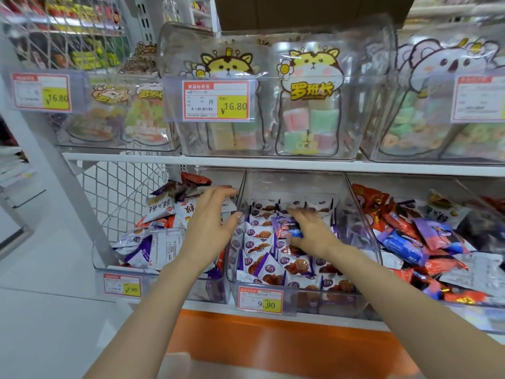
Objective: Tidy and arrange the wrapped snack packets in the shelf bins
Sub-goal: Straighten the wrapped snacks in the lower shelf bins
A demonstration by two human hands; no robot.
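right hand point(311, 233) grips a purple-blue wrapped packet point(287, 228) in the clear plastic bin point(273, 181); left hand point(210, 222), open, at its nine o'clock; tugging may topple neighbouring white packets point(263, 233).

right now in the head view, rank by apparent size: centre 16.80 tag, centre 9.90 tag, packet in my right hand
1. centre 16.80 tag
2. centre 9.90 tag
3. purple packet, part hidden by right hand

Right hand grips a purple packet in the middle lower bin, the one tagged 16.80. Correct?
Only the price is wrong. In the head view the price tag on the middle lower bin reads 9.90; the 16.80 tags hang on the shelf above. The right hand does grip the purple packet there.
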